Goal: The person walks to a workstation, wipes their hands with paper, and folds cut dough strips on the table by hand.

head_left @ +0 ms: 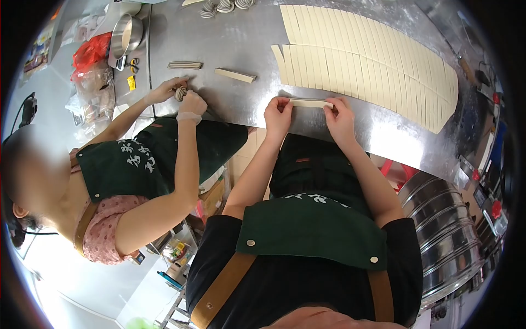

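Note:
A short layered dough strip is stretched level between my two hands at the table's near edge. My left hand pinches its left end, and my right hand pinches its right end. Beyond them lies a wide sheet of pale dough cut into many narrow strips in two rows. A loose dough strip rests on the metal table to the left, with a stacked strip pair farther left.
At the left, a co-worker's hands hold a twisted dough piece. Shaped rolls sit at the far edge. A steel bowl, scissors and a red bag are far left. Stacked steamers stand at the right.

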The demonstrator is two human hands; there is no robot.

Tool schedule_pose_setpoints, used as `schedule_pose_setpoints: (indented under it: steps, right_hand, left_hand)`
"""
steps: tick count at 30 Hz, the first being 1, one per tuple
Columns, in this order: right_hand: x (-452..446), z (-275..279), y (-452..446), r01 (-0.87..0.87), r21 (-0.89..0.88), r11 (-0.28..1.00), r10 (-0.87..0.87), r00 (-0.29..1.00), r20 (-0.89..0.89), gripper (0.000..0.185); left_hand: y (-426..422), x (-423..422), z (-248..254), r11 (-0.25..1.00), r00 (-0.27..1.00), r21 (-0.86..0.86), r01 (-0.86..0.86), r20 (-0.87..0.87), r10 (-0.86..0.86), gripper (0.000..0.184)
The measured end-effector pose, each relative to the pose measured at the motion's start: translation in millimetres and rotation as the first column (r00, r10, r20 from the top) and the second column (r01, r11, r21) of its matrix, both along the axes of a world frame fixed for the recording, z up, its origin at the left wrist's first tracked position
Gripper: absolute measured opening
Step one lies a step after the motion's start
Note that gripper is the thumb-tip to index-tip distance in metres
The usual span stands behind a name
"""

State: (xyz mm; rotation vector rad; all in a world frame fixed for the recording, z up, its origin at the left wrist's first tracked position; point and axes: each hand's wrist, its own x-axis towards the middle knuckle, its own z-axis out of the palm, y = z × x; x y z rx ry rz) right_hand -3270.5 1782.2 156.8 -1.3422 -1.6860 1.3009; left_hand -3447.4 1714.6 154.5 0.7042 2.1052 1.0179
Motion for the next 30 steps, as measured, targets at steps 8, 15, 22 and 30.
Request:
schedule_pose_setpoints:
  steps: [8, 15, 22, 30]
  right_hand:
    - [15.8, -8.0, 0.6, 0.009, -0.002, 1.000, -0.009, 1.000, 0.000, 0.020]
    - [19.6, -8.4, 3.1, 0.015, 0.083, 0.996, -0.015, 1.000, 0.008, 0.021]
    - [26.0, -9.1, 0.7, -0.005, 0.090, 0.996, 0.004, 1.000, 0.006, 0.023]
    - [18.5, -2.5, 6.7, -0.186, 0.185, 0.965, 0.139, 0.960, 0.242, 0.026]
  left_hand:
    - [-3.3, 4.4, -4.3, 1.000, 1.000, 0.016, 0.006, -0.001, -0.006, 0.013]
    - [-6.6, 7.7, -8.9, 1.000, 0.996, 0.021, -0.021, 0.083, 0.020, 0.013]
    - [1.7, 19.6, 31.8, 0.892, 0.673, 0.069, 0.447, -0.682, -0.285, 0.031]
    - [21.6, -3.0, 20.8, 0.693, 0.521, -0.017, 0.721, -0.645, -0.559, 0.034]
